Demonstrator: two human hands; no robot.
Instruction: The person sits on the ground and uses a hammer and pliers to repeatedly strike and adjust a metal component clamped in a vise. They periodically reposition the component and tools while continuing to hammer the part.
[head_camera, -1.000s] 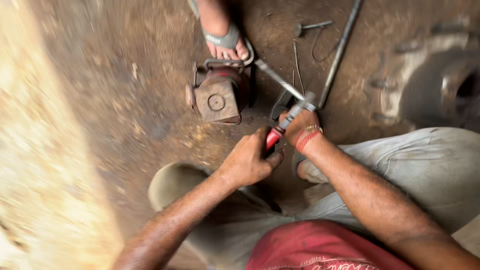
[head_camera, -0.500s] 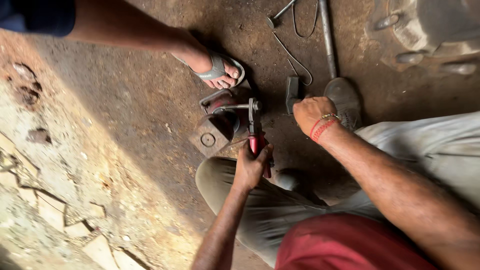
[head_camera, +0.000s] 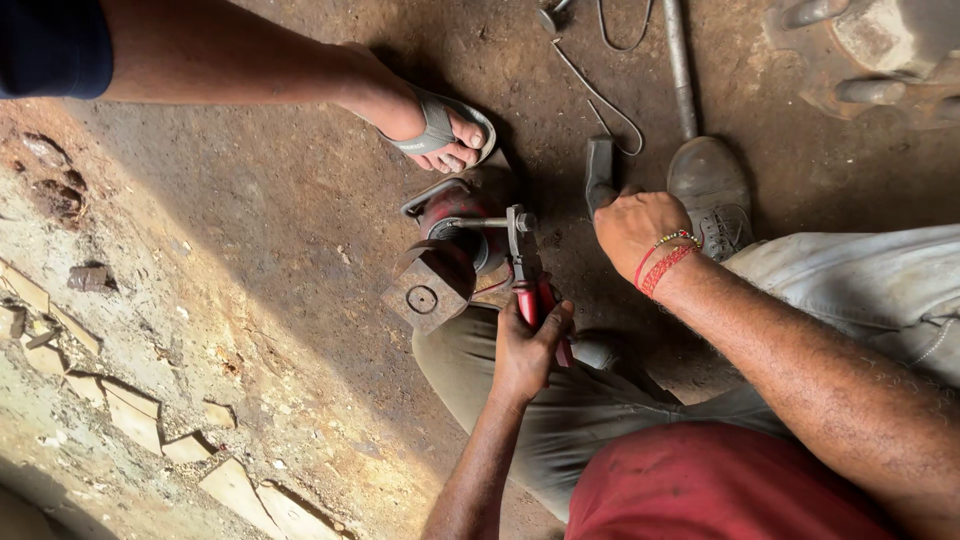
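Note:
My left hand (head_camera: 530, 348) is closed around the red handles of a pair of pliers (head_camera: 522, 268). The jaws clamp a thin metal pin that pokes sideways out of a rusty round part (head_camera: 470, 222). A rusty square block with a hole (head_camera: 430, 290) lies against that part, just left of my hand. My right hand (head_camera: 640, 225), with red thread bands at the wrist, grips the end of a dark metal tool (head_camera: 600, 165) on the ground to the right of the pliers.
Another person's sandalled foot (head_camera: 440, 125) presses on the round part from above. My shoe (head_camera: 712, 190) is beside my right hand. A long steel rod (head_camera: 678, 60), bent wire (head_camera: 600, 100) and a big rusty hub (head_camera: 880, 55) lie further off. Broken stone lies at the lower left.
A second ago both hands were on the pliers. My right hand has since let go and taken the dark tool, while my left brought the pliers to the pin on the rusty part.

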